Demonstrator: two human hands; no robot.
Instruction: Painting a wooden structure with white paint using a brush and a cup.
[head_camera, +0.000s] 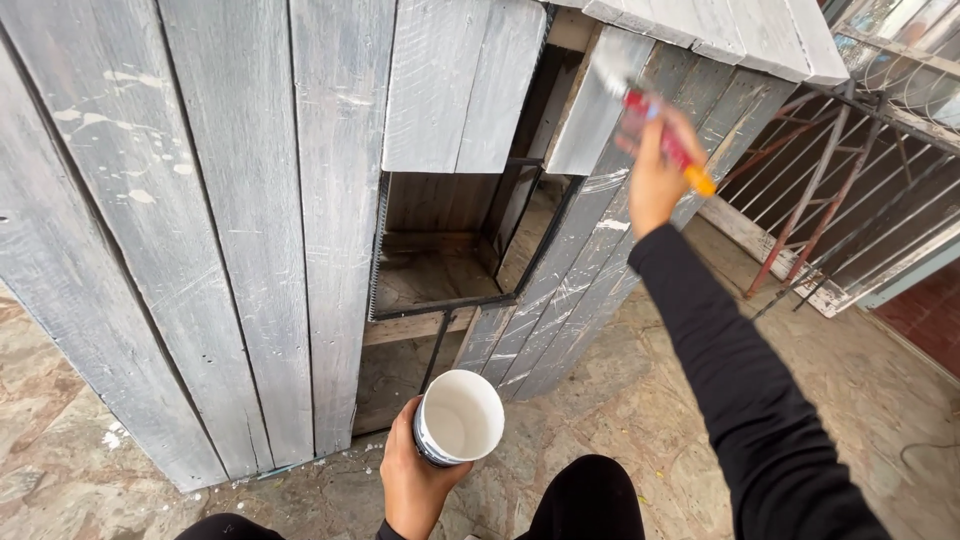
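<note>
- Gripping a red-handled paintbrush (655, 125), the right hand (655, 180) presses its bristles against the grey plank structure's (240, 230) upper corner.
- Left hand (415, 480) wraps a white paint cup (458, 417), near the structure's bottom edge.

The right arm wears a long black sleeve (745, 380) of plain, smooth cloth, close-fitting and creased along its length, ending at the wrist, so the right hand (655, 175) is bare. The left hand (410, 480) is bare too, with only a sliver of dark cuff at its wrist. Both knees (590, 495) are covered in black trousers
</note>
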